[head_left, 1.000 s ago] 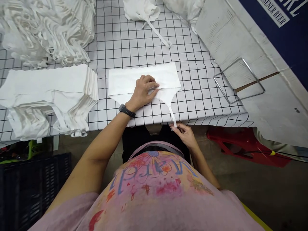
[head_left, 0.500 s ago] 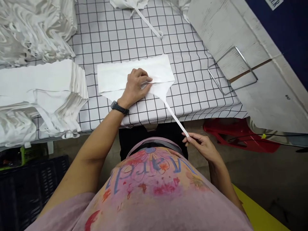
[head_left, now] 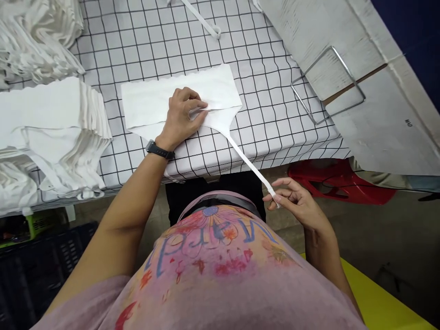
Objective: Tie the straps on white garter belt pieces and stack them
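A white strappy top (head_left: 213,82) lies folded on the checked tablecloth, its wide band at the far side and its strap side facing me. My left hand (head_left: 184,112), with a dark watch at the wrist, rests on the middle of it. The thumb and fingers are pinched together at the fold's edge. Off the table's front edge, my right hand (head_left: 292,199) holds the end of the top's narrow shoulder strap (head_left: 249,162) between thumb and fingers. That strap runs straight and taut from the top. The other strap is not visible.
Left, a neat stack of white tops (head_left: 51,107) sits before a looser heap (head_left: 37,36). Another white strap (head_left: 201,18) lies at the back. A cardboard box (head_left: 371,110) with a bent metal wire frame (head_left: 359,98) stands right. Below are a red stool (head_left: 340,183) and yellow surface (head_left: 381,298).
My right hand has slid to the strap's end, which now shows between the fingers. My left hand stays on the top. The whole view has shifted a little.
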The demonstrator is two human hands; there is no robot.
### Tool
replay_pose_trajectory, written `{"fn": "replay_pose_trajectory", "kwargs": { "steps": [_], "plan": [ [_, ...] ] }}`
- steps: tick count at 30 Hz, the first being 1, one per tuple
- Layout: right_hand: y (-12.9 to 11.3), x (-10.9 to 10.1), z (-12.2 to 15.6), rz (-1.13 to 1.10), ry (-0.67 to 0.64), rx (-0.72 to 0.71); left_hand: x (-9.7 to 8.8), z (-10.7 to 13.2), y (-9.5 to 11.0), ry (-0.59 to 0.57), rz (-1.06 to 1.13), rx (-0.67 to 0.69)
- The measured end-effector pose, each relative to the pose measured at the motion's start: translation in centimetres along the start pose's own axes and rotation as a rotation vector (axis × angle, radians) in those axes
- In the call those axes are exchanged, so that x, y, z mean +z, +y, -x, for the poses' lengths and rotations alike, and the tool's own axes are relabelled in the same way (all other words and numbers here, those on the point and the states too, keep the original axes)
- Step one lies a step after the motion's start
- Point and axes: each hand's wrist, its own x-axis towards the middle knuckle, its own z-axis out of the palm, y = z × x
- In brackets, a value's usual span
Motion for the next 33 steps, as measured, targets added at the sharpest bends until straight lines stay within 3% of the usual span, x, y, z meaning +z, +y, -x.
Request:
{"fn": "replay_pose_trajectory", "kwargs": {
  "steps": [6, 10, 16, 20, 25, 27, 33],
  "plan": [
    [0.1, -1.4, 0.7, 0.062, 0.029, -0.099, 0.2, 0.0, -0.1, 0.014, 0.021, -0.011],
    [-0.2, -1.6, 0.6, 0.056, 0.136, -0.177, 0.2, 0.0, 0.0, 0.027, 0.036, -0.014],
    [-2.0, 0.3, -1.4, 0.072, 0.301, -0.302, 0.2, 0.0, 0.3, 0.061, 0.029, 0.000],
    [-2.9, 1.2, -3.6, 0.102, 0.406, -0.312, 0.2, -0.1, 0.4, 0.081, 0.041, 0.005],
    [-4.6, 2.2, -6.3, 0.275, 0.399, -0.414, 0.2, -0.3, 0.6, 0.072, 0.034, -0.023],
    [-5.3, 3.0, -7.4, 0.240, 0.394, -0.457, 0.2, -0.3, 0.7, 0.077, 0.031, -0.025],
    [-6.4, 5.5, -10.9, 0.039, 0.350, -0.371, -0.2, -0.6, 1.0, 0.046, 0.040, -0.049]
  ]
}}
